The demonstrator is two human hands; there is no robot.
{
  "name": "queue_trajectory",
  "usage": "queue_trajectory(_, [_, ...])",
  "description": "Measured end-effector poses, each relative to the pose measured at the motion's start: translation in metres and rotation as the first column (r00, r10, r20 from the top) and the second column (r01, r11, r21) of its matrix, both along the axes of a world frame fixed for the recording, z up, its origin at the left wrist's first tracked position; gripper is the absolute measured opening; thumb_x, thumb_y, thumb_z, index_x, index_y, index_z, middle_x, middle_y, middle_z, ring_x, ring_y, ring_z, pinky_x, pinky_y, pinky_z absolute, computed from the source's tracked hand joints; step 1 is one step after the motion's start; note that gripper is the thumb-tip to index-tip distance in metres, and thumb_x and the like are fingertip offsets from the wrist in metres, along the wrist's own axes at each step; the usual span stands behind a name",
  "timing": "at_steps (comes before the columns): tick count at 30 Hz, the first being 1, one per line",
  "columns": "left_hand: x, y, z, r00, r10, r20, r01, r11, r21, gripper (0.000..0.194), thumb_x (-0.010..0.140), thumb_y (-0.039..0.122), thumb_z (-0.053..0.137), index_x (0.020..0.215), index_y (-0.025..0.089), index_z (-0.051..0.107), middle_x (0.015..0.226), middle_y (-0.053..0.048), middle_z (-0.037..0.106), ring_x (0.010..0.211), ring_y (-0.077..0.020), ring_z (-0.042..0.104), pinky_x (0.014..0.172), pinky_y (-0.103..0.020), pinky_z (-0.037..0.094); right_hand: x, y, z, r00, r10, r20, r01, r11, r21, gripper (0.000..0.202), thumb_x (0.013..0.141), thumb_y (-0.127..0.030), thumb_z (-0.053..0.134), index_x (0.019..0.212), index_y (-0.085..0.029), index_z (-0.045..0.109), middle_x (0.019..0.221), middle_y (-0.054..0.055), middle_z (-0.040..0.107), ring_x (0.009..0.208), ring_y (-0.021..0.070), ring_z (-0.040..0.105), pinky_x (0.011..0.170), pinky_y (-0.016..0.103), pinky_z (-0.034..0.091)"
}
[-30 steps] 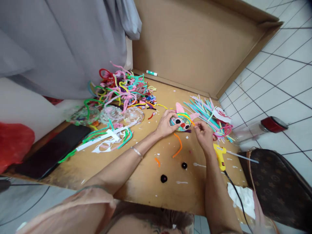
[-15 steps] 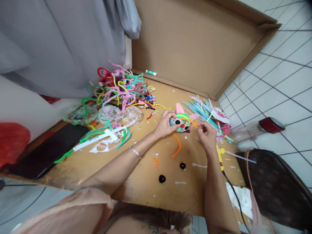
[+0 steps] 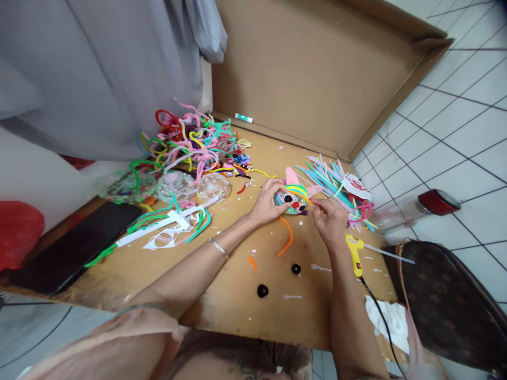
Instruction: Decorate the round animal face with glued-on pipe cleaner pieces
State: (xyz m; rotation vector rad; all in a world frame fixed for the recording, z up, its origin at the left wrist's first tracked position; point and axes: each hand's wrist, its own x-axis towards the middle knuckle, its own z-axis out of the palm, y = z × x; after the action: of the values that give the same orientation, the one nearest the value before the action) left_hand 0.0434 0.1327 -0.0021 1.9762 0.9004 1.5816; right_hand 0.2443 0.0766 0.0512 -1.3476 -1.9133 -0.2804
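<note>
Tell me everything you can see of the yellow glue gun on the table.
The glue gun is yellow, hard and plastic-looking, with a reddish switch on its grip. It lies on the table, just right of the right forearm. A pale, translucent stick runs from its upper end toward the brown bag. A black cord leaves the bottom of the grip and runs down past the white tissue. No hand holds it. Whether it is switched on can't be told.

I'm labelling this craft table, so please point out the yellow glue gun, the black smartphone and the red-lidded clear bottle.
Yellow glue gun point(image 3: 357, 258): head view, on its handle.
Black smartphone point(image 3: 79, 244): head view, mid-screen.
Red-lidded clear bottle point(image 3: 434, 202): head view, on the lid.
</note>
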Motion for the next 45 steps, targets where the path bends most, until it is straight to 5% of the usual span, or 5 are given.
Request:
queue_trajectory(17, [-0.001, 0.001, 0.0, 1.0, -0.021, 0.004, 0.021, 1.0, 0.006, 0.038, 0.077, 0.036, 0.075, 0.106, 0.021, 0.057, 0.118, -0.011, 0.059, 0.118, -0.0266, 0.057, 0.101, -0.044, 0.047, -0.001, -0.003, 0.001, 0.973, -0.09, 0.212, 0.083, 0.996, 0.045, 0.023, 0.082, -0.012, 0.05, 0.085, -0.021, 0.072, 0.076, 0.005, 0.058, 0.077, 0.0217, 0.052, 0.073, 0.034, 0.04])
queue_trajectory(30, [0.0, 0.002, -0.005, 0.999, -0.051, 0.011, 0.051, 0.998, 0.036, 0.035, 0.082, 0.045, 0.071, 0.109, 0.023, 0.066, 0.121, -0.011, 0.056, 0.123, -0.0275, 0.054, 0.106, -0.047, 0.045, -0.002, -0.003, 0.001, 0.977, -0.103, 0.186, 0.103, 0.995, 0.012, 0.023, 0.08, -0.013, 0.051, 0.085, -0.021, 0.072, 0.076, 0.005, 0.056, 0.076, 0.0216, 0.05, 0.073, 0.034, 0.039])
queue_trajectory(36, [-0.002, 0.003, -0.005, 0.999, -0.026, -0.025, 0.026, 0.999, 0.017, 0.032, 0.082, 0.041, 0.071, 0.107, 0.022, 0.066, 0.12, -0.011, 0.056, 0.123, -0.0254, 0.054, 0.106, -0.045, 0.046, -0.003, 0.0, -0.003, 0.993, -0.076, 0.087, 0.079, 0.997, -0.027, 0.025, 0.081, -0.013, 0.051, 0.089, -0.022, 0.073, 0.079, 0.007, 0.064, 0.08, 0.0229, 0.057, 0.076, 0.035, 0.045])
queue_trajectory(45, [-0.004, 0.004, -0.006, 0.998, 0.017, -0.06, -0.017, 1.0, 0.006, 0.03, 0.081, 0.038, 0.071, 0.105, 0.021, 0.064, 0.118, -0.01, 0.057, 0.117, -0.0242, 0.056, 0.103, -0.042, 0.048, -0.005, 0.009, -0.017, 0.955, -0.064, -0.289, 0.012, 0.984, -0.177, 0.019, 0.081, -0.025, 0.054, 0.083, -0.02, 0.072, 0.084, 0.008, 0.075, 0.072, 0.0219, 0.066, 0.072, 0.036, 0.053])
